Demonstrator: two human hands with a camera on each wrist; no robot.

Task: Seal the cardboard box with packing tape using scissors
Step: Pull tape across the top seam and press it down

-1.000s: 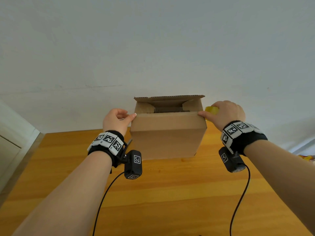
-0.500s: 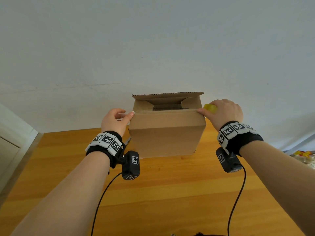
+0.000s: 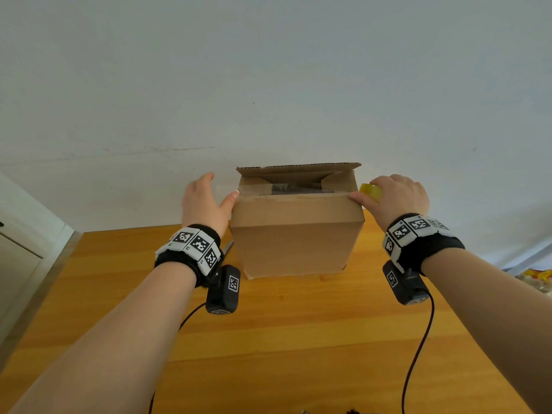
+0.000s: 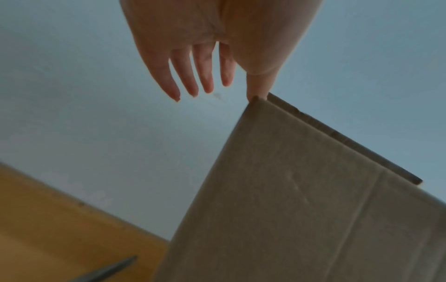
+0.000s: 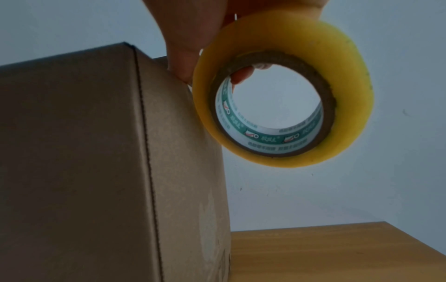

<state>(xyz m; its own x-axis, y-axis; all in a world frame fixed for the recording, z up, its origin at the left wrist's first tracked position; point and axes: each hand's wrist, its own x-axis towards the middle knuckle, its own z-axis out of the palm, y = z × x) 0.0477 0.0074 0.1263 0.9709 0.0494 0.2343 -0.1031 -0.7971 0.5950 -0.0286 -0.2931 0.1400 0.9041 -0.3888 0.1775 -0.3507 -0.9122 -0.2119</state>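
Observation:
A brown cardboard box point(image 3: 295, 234) stands on the wooden table point(image 3: 283, 339) against the wall, its far flap up and the top partly open. A strip of clear tape point(image 3: 292, 197) runs along the near top edge. My left hand point(image 3: 206, 201) is at the box's upper left corner, fingers point(image 4: 193, 76) spread straight, thumb touching the corner point(image 4: 255, 99). My right hand point(image 3: 394, 198) grips the yellow tape roll point(image 5: 284, 91) at the upper right corner, a finger through its core, thumb pressed on the box point(image 5: 96, 152). A scissor blade tip point(image 4: 113, 269) lies left of the box.
A white wall point(image 3: 268, 85) rises right behind the box. A white cabinet point(image 3: 24, 249) stands at the left of the table. Some yellow and red packaging point(image 3: 537, 279) lies at the far right. Camera cables point(image 3: 418, 354) trail over the near table.
My left hand has uncurled; its fingers now spread straight beside the box's left corner, only the thumb touching. The right hand stays at the right corner with the roll.

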